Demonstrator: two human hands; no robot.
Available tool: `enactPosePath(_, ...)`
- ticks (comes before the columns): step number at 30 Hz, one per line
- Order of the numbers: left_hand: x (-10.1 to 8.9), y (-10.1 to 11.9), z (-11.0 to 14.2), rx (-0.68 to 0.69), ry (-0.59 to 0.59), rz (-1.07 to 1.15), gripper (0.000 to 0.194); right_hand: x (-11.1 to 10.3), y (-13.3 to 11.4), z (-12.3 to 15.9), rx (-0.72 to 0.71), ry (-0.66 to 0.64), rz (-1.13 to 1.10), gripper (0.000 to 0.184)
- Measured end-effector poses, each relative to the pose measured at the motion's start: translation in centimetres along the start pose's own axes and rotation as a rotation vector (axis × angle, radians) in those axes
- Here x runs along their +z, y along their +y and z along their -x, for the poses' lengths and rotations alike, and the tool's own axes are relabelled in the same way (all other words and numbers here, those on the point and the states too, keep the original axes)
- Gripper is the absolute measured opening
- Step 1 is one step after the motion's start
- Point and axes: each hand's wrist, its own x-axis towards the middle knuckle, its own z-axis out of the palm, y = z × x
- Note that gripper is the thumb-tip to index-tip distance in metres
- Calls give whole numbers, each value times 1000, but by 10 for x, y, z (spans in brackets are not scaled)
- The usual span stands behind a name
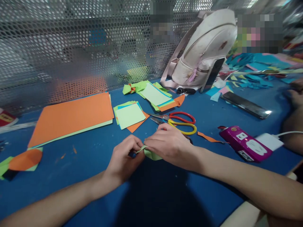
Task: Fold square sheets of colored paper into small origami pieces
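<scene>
A small piece of light green paper (152, 155) is pinched between both of my hands above the blue table. My left hand (126, 155) grips its left edge, fingers curled. Over its right part my right hand (169, 142) is closed, covering much of the paper. Just beyond my right hand lie scissors (182, 121) with one red and one yellow handle, blades apart. Behind my hands is a stack of small square papers (131, 116), pale green on top with an orange sheet poking out underneath.
Large orange sheets (75, 118) lie at left, near orange and green cut pieces (25, 160). Farther back are more green papers (156, 94) and a pale backpack (204, 50) against a perforated metal panel (71, 56). A purple power strip (246, 144), a black phone (246, 104) and another person's arm (293, 126) are right.
</scene>
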Motion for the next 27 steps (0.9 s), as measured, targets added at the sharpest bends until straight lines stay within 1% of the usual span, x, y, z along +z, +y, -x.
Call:
enactPosePath(1,0,0,0,4,-6,0,21,1,-1,0,6,-10,1,28)
enactPosePath(4,-1,1,0,-10,-21,17,20,2,-1,1,43,21,-43,27)
enactPosePath(7,-1,0,-1,-79,-28,62,20,5,0,3,89,42,-166,26)
enactPosePath(11,-1,0,0,-171,-32,146,18,11,0,3,244,42,-338,12)
enactPosePath(13,0,0,0,-211,-30,196,17,14,0,3,289,49,-371,11)
enactPosePath(18,2,1,-2,-317,-34,301,13,17,-1,2,298,76,-384,14)
enactPosePath(22,1,1,-2,-346,-30,303,10,16,2,3,294,88,-375,14)
enactPosePath(24,0,1,-2,-353,-53,302,6,15,5,3,330,92,-369,14)
enactPosePath(26,-3,-1,-3,-322,-67,257,2,14,6,3,389,81,-371,14)
enactPosePath(27,-5,-2,-4,-278,-70,204,5,13,7,2,420,74,-376,15)
